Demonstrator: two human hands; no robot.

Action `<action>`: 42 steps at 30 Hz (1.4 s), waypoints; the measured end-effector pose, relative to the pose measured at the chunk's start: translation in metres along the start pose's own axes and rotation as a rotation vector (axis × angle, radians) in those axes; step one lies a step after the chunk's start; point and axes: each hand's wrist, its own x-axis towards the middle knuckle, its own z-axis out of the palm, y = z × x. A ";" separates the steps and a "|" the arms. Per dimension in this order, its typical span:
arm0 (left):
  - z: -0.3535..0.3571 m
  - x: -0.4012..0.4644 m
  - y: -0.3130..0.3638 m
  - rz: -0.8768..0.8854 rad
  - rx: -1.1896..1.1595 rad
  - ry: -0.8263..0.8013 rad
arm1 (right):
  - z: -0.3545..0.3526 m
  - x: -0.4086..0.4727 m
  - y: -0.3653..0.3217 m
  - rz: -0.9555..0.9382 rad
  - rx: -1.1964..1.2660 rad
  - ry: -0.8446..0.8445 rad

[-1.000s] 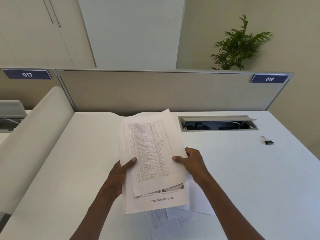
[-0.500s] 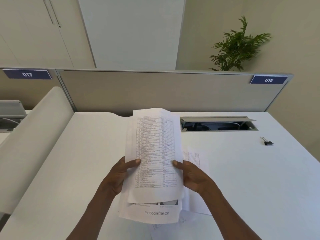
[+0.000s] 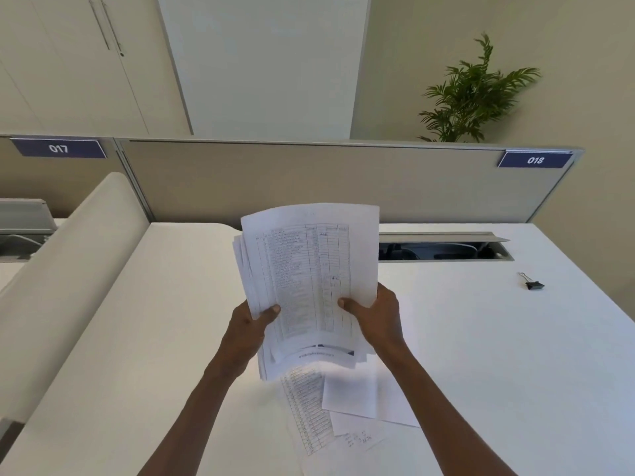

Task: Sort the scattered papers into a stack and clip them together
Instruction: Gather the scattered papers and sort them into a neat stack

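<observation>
I hold a stack of printed papers (image 3: 309, 269) upright above the white desk (image 3: 498, 355), its top sheet a table of text. My left hand (image 3: 249, 326) grips the stack's left edge and my right hand (image 3: 376, 319) grips its right edge, thumbs on the front. The sheets are uneven at the bottom. Under the stack, several loose papers (image 3: 354, 403) lie flat on the desk near the front edge. A small black binder clip (image 3: 532, 284) lies alone at the far right of the desk.
An open cable tray (image 3: 443, 250) is sunk into the desk's back right. A beige partition (image 3: 309, 180) with labels 017 and 018 closes the back. A curved white divider (image 3: 68, 269) rises on the left. A potted plant (image 3: 474, 97) stands behind the partition.
Both hands have lifted the stack off the desk and tilted it upright, and the sheets have drawn closer together. Loose papers underneath have come into view.
</observation>
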 end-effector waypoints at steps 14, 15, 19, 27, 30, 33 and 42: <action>0.003 -0.006 -0.001 0.025 0.088 0.076 | -0.003 -0.012 0.021 0.039 0.179 -0.157; 0.003 -0.006 -0.001 0.020 0.083 0.068 | -0.003 -0.011 0.023 0.048 0.182 -0.161; 0.007 -0.006 -0.006 -0.020 0.069 0.046 | 0.001 -0.010 0.031 0.065 0.181 -0.186; 0.008 -0.007 -0.025 -0.054 0.072 0.034 | 0.007 -0.006 0.045 0.086 0.204 -0.163; 0.012 -0.009 -0.027 -0.046 0.091 0.083 | 0.008 -0.004 0.044 0.075 0.164 -0.184; 0.012 -0.008 -0.024 -0.035 0.105 0.142 | 0.004 -0.001 0.044 0.053 0.069 -0.232; -0.009 -0.001 -0.009 0.032 0.065 0.276 | -0.033 0.008 0.110 0.505 -0.519 0.028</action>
